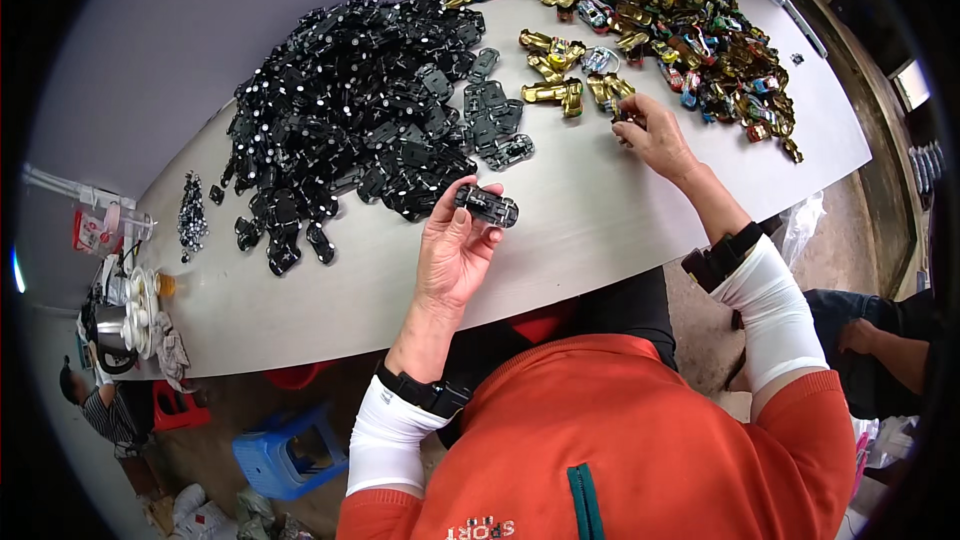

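Black chassis [487, 206] is held between thumb and fingers of the half-curled left hand [455, 260]; a small dark piece [627, 117], mostly hidden, is pinched in the right hand [660, 143]. Black pile [350, 90] noted at 11 o'clock from the left hand, gold car pile [690, 35] at 1 o'clock from the right. Much judged unhandled; completed count cannot be told.

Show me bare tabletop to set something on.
Bare table: left of the left hand, below the black chassis pile; between both hands; right of the right hand, below the colourful car pile. Crowded: far side, under both piles.
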Demonstrator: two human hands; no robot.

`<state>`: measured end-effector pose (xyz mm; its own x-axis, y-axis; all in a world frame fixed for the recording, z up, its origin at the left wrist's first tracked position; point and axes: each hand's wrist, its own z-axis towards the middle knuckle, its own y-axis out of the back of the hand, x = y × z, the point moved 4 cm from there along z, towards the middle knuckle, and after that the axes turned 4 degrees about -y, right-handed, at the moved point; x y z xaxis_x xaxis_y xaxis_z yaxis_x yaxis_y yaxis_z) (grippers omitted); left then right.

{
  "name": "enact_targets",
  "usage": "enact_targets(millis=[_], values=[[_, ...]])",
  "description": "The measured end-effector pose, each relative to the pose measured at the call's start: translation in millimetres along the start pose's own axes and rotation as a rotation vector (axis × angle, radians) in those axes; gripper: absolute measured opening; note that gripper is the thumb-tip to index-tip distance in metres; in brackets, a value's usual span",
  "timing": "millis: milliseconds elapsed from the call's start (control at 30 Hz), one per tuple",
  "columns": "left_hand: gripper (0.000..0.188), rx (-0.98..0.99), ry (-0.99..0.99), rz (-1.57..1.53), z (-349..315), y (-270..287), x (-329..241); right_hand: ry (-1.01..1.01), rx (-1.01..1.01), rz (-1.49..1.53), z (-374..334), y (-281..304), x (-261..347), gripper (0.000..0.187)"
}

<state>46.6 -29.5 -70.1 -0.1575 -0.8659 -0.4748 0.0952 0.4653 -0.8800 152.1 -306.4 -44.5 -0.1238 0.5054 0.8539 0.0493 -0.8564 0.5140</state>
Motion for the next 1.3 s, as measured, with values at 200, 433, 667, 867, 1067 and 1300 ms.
enact_targets(millis=[200, 433, 667, 867, 1067, 1300], values=[[0.037, -0.018, -0.069, 0.031, 2.3, 6.0, -11.6, -0.175, 0.297, 0.494, -6.3, -31.4, 48.4, 0.014], [0.034, -0.011, -0.128, 0.129, 0.2, -6.2, -17.3, -0.022, 0.392, 0.494, -48.2, -73.7, 115.8, 0.021], [0.035, 0.018, -0.144, 0.166, -2.4, -13.6, -21.5, 0.071, 0.358, 0.407, -54.6, -81.5, 122.5, 0.022], [0.035, 0.027, -0.126, 0.203, -4.8, -17.3, -20.0, 0.155, 0.316, 0.238, -57.9, -80.4, 125.3, 0.022], [0.034, 0.016, -0.176, 0.276, -7.0, -25.6, -23.4, 0.3, 0.26, 0.118, -62.5, -78.6, 142.6, 0.021], [0.032, 0.032, -0.204, 0.379, -8.6, -32.7, -30.6, 0.367, 0.257, 0.122, -66.0, -84.0, 151.5, 0.026]])
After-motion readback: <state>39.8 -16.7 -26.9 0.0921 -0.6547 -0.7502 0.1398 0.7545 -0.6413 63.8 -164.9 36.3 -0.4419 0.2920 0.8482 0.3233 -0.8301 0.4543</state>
